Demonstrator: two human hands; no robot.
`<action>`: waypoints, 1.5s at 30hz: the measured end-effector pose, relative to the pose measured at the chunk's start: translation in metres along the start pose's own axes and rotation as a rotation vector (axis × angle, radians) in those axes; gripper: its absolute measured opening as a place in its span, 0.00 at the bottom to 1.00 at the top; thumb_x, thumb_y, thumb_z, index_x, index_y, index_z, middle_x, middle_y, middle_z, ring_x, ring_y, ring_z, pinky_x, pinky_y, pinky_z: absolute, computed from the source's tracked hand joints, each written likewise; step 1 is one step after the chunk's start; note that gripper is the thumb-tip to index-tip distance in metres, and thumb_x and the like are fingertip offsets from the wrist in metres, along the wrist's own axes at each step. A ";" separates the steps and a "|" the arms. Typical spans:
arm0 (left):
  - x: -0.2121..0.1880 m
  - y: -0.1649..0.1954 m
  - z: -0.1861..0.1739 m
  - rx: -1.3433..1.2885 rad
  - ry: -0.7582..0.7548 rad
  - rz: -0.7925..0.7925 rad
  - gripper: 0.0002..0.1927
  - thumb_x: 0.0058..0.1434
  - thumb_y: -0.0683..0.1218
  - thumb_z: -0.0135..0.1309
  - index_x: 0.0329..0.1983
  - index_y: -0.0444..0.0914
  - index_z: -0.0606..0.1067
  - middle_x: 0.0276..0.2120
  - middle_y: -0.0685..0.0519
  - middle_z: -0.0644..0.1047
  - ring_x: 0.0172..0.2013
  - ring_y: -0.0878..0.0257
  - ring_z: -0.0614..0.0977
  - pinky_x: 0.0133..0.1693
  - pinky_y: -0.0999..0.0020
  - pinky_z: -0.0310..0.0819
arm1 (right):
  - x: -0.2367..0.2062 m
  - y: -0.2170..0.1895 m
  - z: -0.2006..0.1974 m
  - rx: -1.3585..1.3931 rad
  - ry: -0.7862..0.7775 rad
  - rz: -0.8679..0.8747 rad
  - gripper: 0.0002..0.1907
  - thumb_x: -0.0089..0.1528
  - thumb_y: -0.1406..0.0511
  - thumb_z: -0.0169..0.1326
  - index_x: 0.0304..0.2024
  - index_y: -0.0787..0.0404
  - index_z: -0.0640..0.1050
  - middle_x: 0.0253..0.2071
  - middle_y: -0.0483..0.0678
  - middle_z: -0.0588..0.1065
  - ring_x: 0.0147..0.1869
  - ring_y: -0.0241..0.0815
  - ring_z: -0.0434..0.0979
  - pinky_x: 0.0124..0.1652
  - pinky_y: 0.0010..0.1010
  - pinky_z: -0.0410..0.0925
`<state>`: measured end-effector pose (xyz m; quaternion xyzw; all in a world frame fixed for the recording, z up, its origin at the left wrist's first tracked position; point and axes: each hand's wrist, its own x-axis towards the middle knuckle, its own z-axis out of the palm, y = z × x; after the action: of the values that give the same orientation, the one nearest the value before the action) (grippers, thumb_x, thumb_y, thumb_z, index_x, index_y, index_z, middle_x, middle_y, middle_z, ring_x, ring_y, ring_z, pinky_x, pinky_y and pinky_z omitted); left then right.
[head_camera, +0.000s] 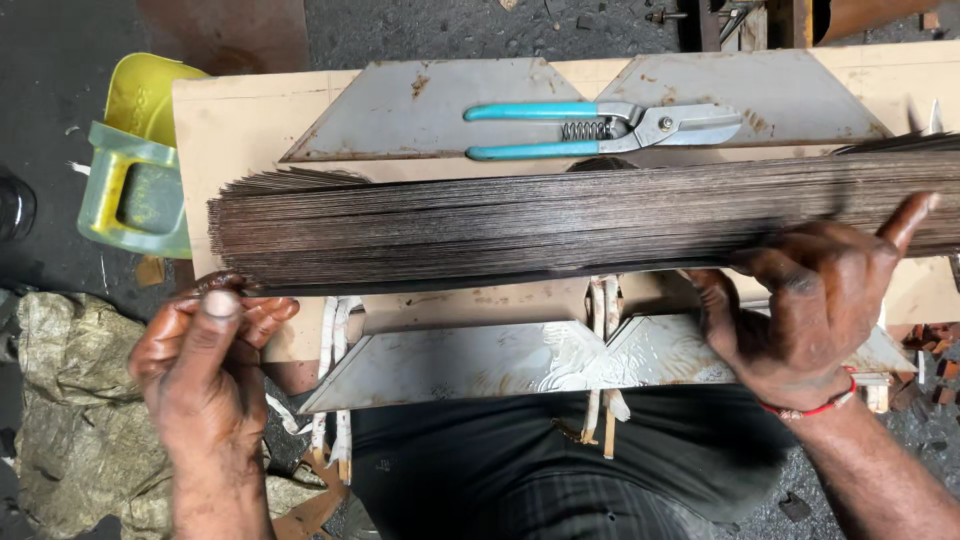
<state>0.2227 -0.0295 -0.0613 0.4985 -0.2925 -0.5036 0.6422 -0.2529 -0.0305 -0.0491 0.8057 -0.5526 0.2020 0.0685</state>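
Left hand (205, 345), lower left of frame: fingers curled, tips pressed vs. the left end of the strip stack (560, 220), not wrapped round it. Right hand (815, 300), lower right: half open, fingers spread over the stack's top & near edge, thumb under.

Stack: long bundle of thin dark metal strips on edge, spanning the frame centre, fanned slightly at upper left.

It lies on a pale board (240, 125) w/ rusty metal plates (440, 95); blue-handled snips (600, 128) top centre. Yellow-green jug (140, 150) upper left, on dark gritty floor.
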 end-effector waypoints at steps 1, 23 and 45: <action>-0.001 -0.003 0.003 0.020 0.018 0.027 0.06 0.73 0.38 0.60 0.47 0.29 0.77 0.35 0.42 0.80 0.36 0.56 0.86 0.49 0.54 0.87 | -0.002 0.003 0.001 -0.011 -0.004 0.011 0.17 0.61 0.59 0.65 0.40 0.61 0.72 0.43 0.55 0.68 0.59 0.61 0.70 0.75 0.78 0.36; -0.014 -0.020 0.023 0.363 0.125 0.206 0.15 0.68 0.34 0.67 0.51 0.30 0.72 0.40 0.47 0.79 0.41 0.66 0.81 0.49 0.73 0.80 | -0.023 0.004 0.045 -0.043 0.071 -0.022 0.22 0.56 0.54 0.62 0.45 0.56 0.69 0.44 0.53 0.66 0.61 0.64 0.62 0.68 0.78 0.35; -0.018 -0.015 0.066 1.349 -0.268 0.999 0.05 0.63 0.44 0.66 0.41 0.41 0.84 0.35 0.57 0.76 0.44 0.59 0.77 0.54 0.58 0.65 | -0.031 0.028 -0.017 0.013 0.084 0.039 0.12 0.60 0.75 0.62 0.46 0.63 0.83 0.46 0.54 0.76 0.53 0.55 0.74 0.67 0.45 0.71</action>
<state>0.1531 -0.0356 -0.0514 0.5233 -0.7893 0.0665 0.3143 -0.2922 -0.0086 -0.0495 0.7861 -0.5634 0.2404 0.0826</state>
